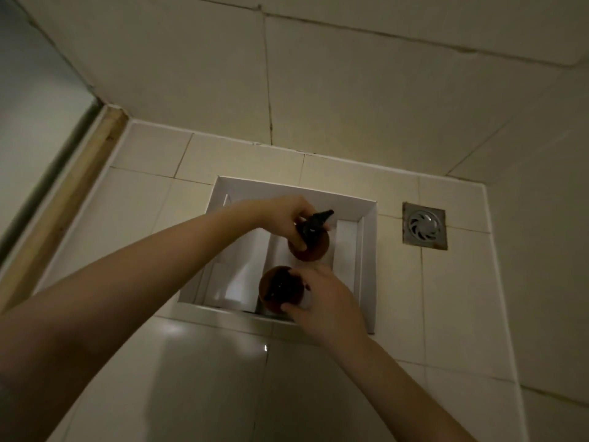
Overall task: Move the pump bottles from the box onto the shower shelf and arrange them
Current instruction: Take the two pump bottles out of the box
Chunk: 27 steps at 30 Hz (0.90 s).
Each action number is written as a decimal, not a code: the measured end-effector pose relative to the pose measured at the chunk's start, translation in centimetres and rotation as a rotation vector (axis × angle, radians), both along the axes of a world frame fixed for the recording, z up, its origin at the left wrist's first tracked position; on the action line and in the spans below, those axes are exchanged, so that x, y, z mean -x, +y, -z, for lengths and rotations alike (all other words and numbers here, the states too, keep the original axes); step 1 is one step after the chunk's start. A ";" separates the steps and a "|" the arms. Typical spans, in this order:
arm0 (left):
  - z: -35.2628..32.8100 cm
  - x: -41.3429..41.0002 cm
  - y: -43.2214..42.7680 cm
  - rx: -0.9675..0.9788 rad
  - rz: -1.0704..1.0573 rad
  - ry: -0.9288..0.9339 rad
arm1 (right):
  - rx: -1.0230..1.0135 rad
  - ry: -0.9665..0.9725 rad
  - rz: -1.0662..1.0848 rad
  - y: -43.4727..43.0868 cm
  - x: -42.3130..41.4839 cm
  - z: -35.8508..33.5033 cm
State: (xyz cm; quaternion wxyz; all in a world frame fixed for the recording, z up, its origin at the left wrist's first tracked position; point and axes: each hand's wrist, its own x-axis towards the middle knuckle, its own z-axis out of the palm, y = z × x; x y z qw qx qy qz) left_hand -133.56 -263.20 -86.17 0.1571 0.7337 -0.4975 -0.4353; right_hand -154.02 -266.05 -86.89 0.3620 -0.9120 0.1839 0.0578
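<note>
A white cardboard box [369, 250] sits open on the tiled shower floor, seen from above. Two amber pump bottles with black pump heads stand inside it. My left hand [287, 218] grips the far bottle [314, 247] around its neck and pump. The near bottle [274, 290] is held at its side by my right hand [322, 298], whose fingers wrap its right and front edge. White cardboard inserts fill the box's left half. No shelf is in view.
A square metal floor drain [424, 225] lies right of the box. Tiled walls close the corner behind and to the right. A glass panel with a pale frame [63, 173] runs along the left.
</note>
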 end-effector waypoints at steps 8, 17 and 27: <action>0.1 -1.1 2.0 0.019 -0.174 -0.034 | -0.096 0.057 -0.060 0.7 -1.6 -0.1; 0.4 -1.3 2.7 0.026 -0.217 -0.029 | -0.067 0.068 -0.007 -1.2 -1.7 0.3; 2.6 0.8 4.9 0.156 -0.358 -0.048 | -0.127 0.131 -0.069 -2.6 -1.5 2.0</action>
